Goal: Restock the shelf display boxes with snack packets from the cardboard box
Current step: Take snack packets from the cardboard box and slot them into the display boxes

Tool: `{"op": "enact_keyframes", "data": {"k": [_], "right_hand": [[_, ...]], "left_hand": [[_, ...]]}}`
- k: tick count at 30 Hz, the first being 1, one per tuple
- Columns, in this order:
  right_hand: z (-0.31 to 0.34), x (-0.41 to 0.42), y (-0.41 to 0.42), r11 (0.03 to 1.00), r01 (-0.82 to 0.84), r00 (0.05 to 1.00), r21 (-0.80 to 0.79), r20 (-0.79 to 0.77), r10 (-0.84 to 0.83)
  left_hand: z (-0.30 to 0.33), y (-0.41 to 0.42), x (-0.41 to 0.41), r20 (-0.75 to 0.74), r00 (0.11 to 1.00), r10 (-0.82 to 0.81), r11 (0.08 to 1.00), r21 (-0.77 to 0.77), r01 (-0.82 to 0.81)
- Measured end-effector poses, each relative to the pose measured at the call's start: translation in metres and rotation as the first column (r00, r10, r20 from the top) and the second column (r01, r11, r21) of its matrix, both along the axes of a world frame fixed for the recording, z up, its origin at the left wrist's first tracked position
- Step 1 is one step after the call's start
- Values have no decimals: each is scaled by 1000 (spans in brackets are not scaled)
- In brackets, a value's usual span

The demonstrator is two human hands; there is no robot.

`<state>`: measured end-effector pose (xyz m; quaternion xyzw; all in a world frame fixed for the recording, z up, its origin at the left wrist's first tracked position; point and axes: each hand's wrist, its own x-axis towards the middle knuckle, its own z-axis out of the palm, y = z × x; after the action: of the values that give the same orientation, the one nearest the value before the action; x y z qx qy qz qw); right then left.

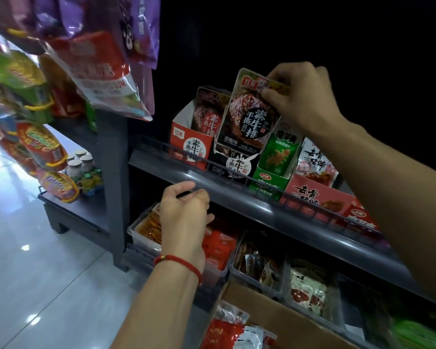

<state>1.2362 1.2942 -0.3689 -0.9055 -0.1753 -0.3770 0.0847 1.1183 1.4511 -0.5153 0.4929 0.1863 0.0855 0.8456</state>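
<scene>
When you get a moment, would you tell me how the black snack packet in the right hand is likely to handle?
The black snack packet probably is light: the right hand holds it by the top edge alone. It looks fairly flat and semi-stiff, keeping its shape upright. Its glossy film may be slippery, so a pinch seems wise as it goes into the black display box.

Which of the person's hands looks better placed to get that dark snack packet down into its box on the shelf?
Right. The right hand already pinches the dark snack packet by its top edge, directly above the black display box. The left hand holds nothing, lower down by the shelf edge.
</scene>
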Motion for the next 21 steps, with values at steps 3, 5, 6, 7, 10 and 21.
{"op": "enact_keyframes", "data": {"k": [3,5,6,7,10,21], "right_hand": [[-14,2,5,993,64,998,-100,-16,-66],[-21,3,7,974,132,990,-183,-24,-138],[-22,3,9,960,160,985,-232,-19,-169],[-22,2,11,940,183,981,-287,-10,-194],[-26,-1,20,875,218,972,-433,11,-236],[-60,-47,-7,929,104,994,-355,63,-87]], "left_hand": [[1,0,0,-2,1000,-1,1000,-1,1],[1,-1,0,-2,1000,-5,1000,3,5],[1,-1,-1,-3,1000,-5,1000,4,5],[2,-2,-1,-5,1000,-4,1000,8,4],[1,-3,-3,-8,1000,-6,1000,21,6],[-5,-8,-1,-32,994,-104,977,183,108]]}}
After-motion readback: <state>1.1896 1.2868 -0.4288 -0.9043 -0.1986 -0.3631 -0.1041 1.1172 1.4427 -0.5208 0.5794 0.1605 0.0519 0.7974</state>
